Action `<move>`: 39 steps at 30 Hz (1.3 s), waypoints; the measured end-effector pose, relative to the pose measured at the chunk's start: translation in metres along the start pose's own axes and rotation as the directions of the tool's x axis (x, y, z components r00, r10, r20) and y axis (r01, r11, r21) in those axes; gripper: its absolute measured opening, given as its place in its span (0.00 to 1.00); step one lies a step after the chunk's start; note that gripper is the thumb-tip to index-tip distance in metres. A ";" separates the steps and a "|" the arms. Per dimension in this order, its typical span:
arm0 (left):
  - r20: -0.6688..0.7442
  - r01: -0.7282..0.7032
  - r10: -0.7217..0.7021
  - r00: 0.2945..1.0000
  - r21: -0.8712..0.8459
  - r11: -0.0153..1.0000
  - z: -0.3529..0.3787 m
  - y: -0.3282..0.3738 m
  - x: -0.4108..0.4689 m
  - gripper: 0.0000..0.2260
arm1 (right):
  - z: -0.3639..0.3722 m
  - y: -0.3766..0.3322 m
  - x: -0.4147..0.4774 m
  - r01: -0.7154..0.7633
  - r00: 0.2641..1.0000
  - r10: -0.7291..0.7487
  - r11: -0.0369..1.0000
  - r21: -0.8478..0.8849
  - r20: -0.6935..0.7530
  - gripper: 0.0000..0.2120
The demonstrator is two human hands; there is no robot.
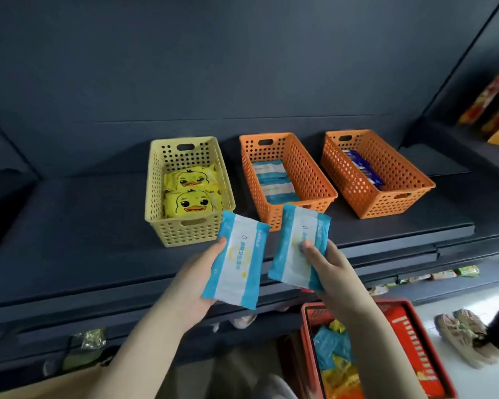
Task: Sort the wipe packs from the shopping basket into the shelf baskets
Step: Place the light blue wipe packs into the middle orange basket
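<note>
Lettering (238, 259) blurred, unreadable; left hand (199, 279) grips blue-white pack (228, 286); right hand (333, 270) grips twin pack (288, 262).

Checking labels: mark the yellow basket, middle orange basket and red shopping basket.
yellow basket (185, 234), head view, front wall.
middle orange basket (308, 171), head view, right wall.
red shopping basket (412, 341), head view, right wall.

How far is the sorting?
Done: duck packs in the yellow basket, light blue packs in the middle basket, a dark blue pack in the right basket. In hand: left hand grips one light blue pack, right hand a second pack. Left: more packs in the shopping basket.
</note>
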State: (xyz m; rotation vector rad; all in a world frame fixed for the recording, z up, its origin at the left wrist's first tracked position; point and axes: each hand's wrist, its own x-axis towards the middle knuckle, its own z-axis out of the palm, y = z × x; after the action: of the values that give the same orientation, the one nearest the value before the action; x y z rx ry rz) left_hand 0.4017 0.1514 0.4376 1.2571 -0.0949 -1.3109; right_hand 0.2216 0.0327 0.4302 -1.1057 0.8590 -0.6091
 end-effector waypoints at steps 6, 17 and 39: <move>-0.017 -0.111 0.112 0.994 0.021 0.994 -0.003 0.036 0.028 0.09 | 0.002 -0.036 0.049 0.174 0.983 -0.183 0.924 -0.340 0.004 0.12; -0.155 -0.195 0.189 0.970 -0.024 0.981 0.030 0.106 0.130 0.07 | -0.023 -0.080 0.226 0.195 0.929 -0.338 0.794 -0.576 -0.152 0.07; -0.264 -0.208 0.184 0.947 -0.068 0.976 0.040 0.142 0.208 0.05 | -0.003 -0.041 0.314 -0.143 0.990 0.074 0.478 -0.866 -0.123 0.16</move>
State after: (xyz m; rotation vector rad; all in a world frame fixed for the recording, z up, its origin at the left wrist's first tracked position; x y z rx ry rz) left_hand 0.5400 -0.0626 0.4368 1.2906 0.0254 -0.9630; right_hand 0.3895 -0.2305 0.3783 -1.9548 1.3595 -0.0284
